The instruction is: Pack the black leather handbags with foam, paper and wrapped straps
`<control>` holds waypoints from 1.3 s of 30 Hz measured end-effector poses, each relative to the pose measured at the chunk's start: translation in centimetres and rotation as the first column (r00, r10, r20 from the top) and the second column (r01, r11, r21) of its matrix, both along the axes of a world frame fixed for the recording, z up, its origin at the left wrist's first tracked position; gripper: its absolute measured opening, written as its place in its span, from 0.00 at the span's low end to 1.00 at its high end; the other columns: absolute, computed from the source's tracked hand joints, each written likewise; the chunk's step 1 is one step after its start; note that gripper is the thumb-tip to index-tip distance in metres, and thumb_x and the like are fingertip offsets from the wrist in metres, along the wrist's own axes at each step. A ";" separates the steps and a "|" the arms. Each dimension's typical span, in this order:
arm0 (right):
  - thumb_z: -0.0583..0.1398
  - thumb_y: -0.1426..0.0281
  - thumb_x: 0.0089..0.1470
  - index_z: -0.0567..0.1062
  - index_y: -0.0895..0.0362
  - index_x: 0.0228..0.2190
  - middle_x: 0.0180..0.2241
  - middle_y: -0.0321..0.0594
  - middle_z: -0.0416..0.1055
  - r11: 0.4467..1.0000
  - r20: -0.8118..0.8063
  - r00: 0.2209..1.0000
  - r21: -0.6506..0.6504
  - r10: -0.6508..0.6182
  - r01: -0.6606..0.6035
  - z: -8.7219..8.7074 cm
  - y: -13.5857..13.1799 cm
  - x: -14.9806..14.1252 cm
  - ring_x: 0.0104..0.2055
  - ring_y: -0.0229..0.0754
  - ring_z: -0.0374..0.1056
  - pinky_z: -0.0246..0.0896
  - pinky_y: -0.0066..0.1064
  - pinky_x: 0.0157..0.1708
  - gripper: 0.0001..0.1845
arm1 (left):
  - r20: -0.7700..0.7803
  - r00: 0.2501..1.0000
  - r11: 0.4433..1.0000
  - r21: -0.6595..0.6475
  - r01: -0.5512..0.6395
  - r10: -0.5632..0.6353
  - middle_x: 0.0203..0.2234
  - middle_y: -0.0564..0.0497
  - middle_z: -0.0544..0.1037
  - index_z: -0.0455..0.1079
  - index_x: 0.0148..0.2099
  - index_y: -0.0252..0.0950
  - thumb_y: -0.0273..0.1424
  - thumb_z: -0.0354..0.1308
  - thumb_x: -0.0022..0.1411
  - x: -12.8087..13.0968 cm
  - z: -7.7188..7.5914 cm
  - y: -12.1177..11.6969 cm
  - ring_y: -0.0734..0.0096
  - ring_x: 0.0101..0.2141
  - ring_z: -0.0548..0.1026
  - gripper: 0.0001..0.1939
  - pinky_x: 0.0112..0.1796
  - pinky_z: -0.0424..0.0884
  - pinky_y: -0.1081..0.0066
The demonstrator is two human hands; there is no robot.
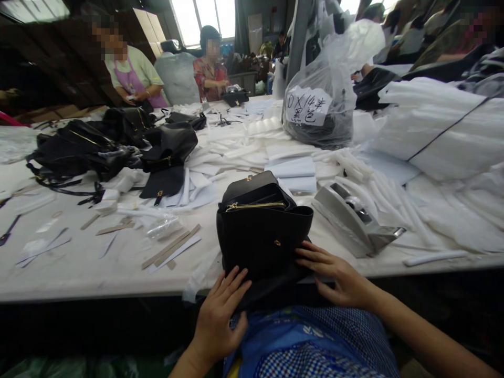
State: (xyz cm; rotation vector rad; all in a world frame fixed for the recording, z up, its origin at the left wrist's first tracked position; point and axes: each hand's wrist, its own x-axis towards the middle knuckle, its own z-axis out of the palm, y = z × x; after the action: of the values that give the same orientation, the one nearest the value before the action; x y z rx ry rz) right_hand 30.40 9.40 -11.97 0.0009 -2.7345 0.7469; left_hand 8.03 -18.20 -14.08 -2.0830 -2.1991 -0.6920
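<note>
A black handbag [252,236] stands upright at the table's front edge, right before my body. Its flap is folded back, and a gold zipper runs across the top opening. A small gold fitting sits on the front panel. My left hand [222,312] rests with extended fingers against the bag's lower left front. On the lower right side, my right hand [338,275] touches the bag with its fingers stretched out. Neither hand grips anything. Black material hangs below the bag between my hands, its lower part in shadow.
A grey tape dispenser [350,220] stands right of the bag. Several black bags [90,147] are heaped at the left. A plastic sack [318,100] with a handwritten label stands farther back. White foam pieces [444,131] pile up on the right. Two people work across the table.
</note>
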 end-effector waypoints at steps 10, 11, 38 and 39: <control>0.62 0.63 0.58 0.66 0.51 0.55 0.51 0.49 0.68 0.784 -0.320 0.716 -0.280 -0.621 0.555 2.2 -2.7 -4.1 0.51 0.52 0.68 0.71 0.45 0.48 0.24 | -0.028 0.914 0.901 0.183 -0.394 0.406 0.36 0.49 0.81 0.73 0.37 0.39 0.31 0.58 0.66 0.9 3.9 4.7 0.60 0.38 0.78 0.05 0.43 0.71 0.59; 0.63 0.60 0.58 0.63 0.51 0.57 0.51 0.50 0.68 0.776 -0.317 0.708 -0.272 -0.631 0.570 2.3 -2.6 -4.9 0.49 0.52 0.69 0.72 0.44 0.45 0.28 | -0.075 0.902 0.898 0.166 -0.408 0.425 0.38 0.48 0.81 0.73 0.39 0.38 0.31 0.58 0.66 1.3 4.1 5.2 0.59 0.38 0.78 0.04 0.41 0.71 0.59; 0.56 0.45 0.58 0.71 0.55 0.51 0.37 0.45 0.80 0.785 -0.261 0.758 -0.002 -0.598 0.619 3.3 0.0 -9.7 0.34 0.46 0.77 0.65 0.31 0.33 0.32 | -0.142 0.927 0.937 0.002 -0.350 0.346 0.70 0.37 0.47 0.54 0.70 0.46 0.49 0.63 0.58 1.6 1.9 11.2 0.39 0.67 0.51 0.42 0.60 0.56 0.40; 0.55 0.45 0.59 0.71 0.55 0.52 0.37 0.45 0.80 0.772 -0.242 0.754 0.028 -0.611 0.635 3.8 0.3 -10.5 0.33 0.46 0.77 0.64 0.31 0.32 0.31 | -0.138 0.928 0.937 0.003 -0.350 0.347 0.70 0.37 0.48 0.54 0.70 0.45 0.50 0.63 0.57 1.5 2.2 11.2 0.39 0.67 0.52 0.42 0.60 0.57 0.41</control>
State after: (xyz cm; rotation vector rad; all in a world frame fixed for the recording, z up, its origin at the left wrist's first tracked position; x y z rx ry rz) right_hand 19.95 9.67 -8.19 -0.7321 -2.3188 0.3670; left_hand 9.56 -6.99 -11.93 -1.6223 -2.4123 -0.4793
